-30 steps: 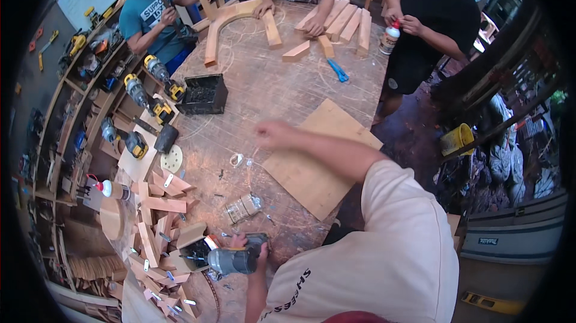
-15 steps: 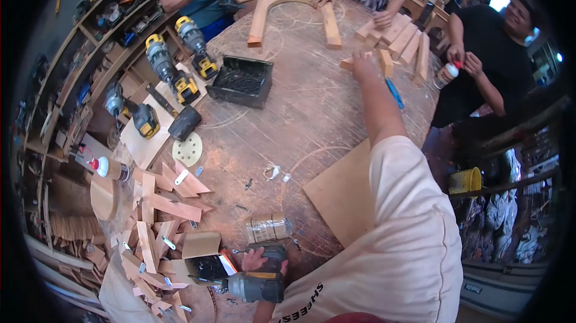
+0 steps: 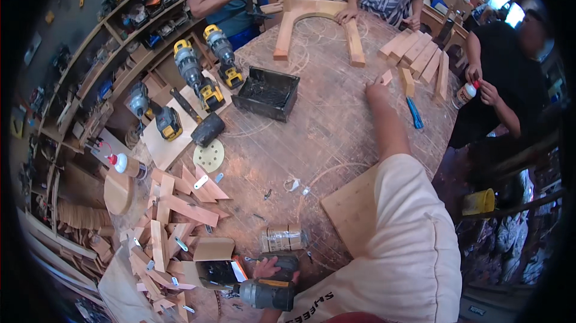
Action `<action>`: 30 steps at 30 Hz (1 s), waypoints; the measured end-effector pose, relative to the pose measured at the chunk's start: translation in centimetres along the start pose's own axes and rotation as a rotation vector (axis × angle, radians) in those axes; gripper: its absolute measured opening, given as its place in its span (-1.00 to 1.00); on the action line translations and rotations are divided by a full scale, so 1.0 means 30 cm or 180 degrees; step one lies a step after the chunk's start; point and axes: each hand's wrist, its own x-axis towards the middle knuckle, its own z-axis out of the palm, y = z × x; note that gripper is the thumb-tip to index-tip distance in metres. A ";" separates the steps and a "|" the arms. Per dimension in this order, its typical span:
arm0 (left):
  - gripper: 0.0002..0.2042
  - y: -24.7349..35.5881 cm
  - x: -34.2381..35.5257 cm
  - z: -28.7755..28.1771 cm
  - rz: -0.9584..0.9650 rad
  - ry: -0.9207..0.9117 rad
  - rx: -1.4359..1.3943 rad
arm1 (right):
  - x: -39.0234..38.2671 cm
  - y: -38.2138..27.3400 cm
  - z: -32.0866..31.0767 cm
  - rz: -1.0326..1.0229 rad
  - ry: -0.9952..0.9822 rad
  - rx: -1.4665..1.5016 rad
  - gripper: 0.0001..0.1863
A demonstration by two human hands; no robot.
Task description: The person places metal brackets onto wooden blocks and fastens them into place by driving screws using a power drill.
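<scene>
1. We grasp a power driver (image 3: 267, 295) with our left hand (image 3: 266, 268), fingers wrapped about its handle.
2. Its barrel lies roughly crosswise to us, nose pointing left toward an open cardboard box (image 3: 214, 249); its handle runs away from us, ending in a dark battery base (image 3: 287, 265).
3. The barrel is therefore on the near side of our left grip, over the near part of the tabletop (image 3: 336, 119), with a clear container (image 3: 284, 238) just beyond the base.
4. Our right hand (image 3: 377, 89) reaches far across, its fingers closed on a small wood block (image 3: 387, 76).
5. The visible end of this block points away from us and slightly right; its long axis seems to follow, though our fingers hide the rest.
6. It projects from the far right side of that grip, left of another block (image 3: 408, 83) and a blue tool (image 3: 414, 113).
</scene>
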 end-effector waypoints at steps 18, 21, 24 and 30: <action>-0.52 0.011 -0.060 0.053 -0.0038 0.0507 -0.0753 | -0.773 0.099 -0.338 0.0346 -0.0664 0.5734 -0.74; -0.48 -0.034 -0.066 0.105 -0.0292 0.0602 -0.0898 | -0.924 0.094 -0.505 0.0168 -0.1259 0.7178 -0.71; -0.39 -0.033 -0.054 0.111 -0.0511 0.0609 -0.1273 | -1.060 0.138 -0.629 -0.0166 -0.1679 0.7859 -0.69; -0.41 0.037 -0.069 0.022 -0.0631 0.0373 -0.0542 | -1.271 0.165 -0.737 -0.1246 -0.2378 0.8096 -0.74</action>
